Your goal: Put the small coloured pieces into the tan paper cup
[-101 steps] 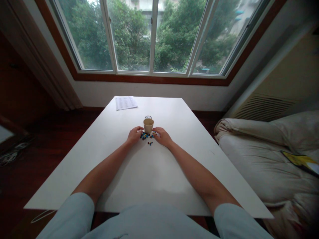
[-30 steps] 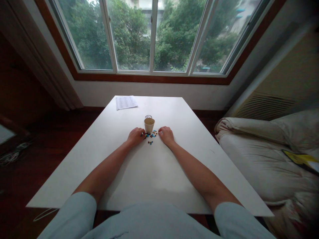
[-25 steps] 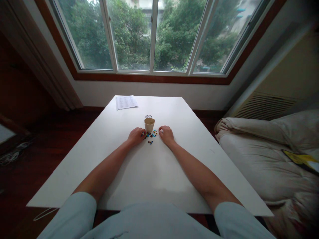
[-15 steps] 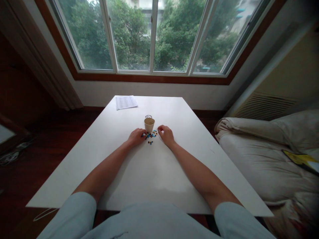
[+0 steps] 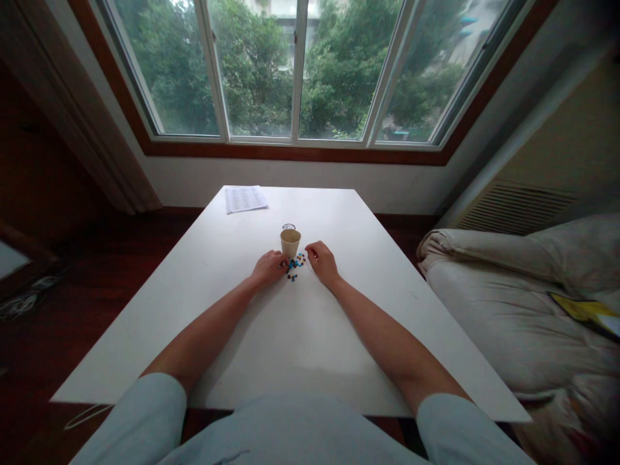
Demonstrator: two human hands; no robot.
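A beige paper cup (image 5: 290, 244) stands upright on the white table (image 5: 310, 349), its open top facing up. Small beads (image 5: 295, 263) in blue, dark and yellow-orange lie loose just in front of it, with a small cluster nearer to me. My left hand (image 5: 270, 268) rests at the left edge of the pile, fingers curled together among the beads. To the right of the cup, my right hand (image 5: 322, 260) has thumb and forefinger pinched, apart from the cup and beside the right-hand beads. Whatever either set of fingertips holds is too small to make out.
A thin dark loop (image 5: 289, 227) lies just behind the cup. Papers (image 5: 246, 199) are stacked at the table's far left corner. A couch with a pale cover (image 5: 475, 310) stands along the right side, and a window (image 5: 295, 77) is beyond the table.
My left hand has shifted slightly right, its fingertips further over the left part of the bead pile. The right hand has barely moved, and the cup stays in place.
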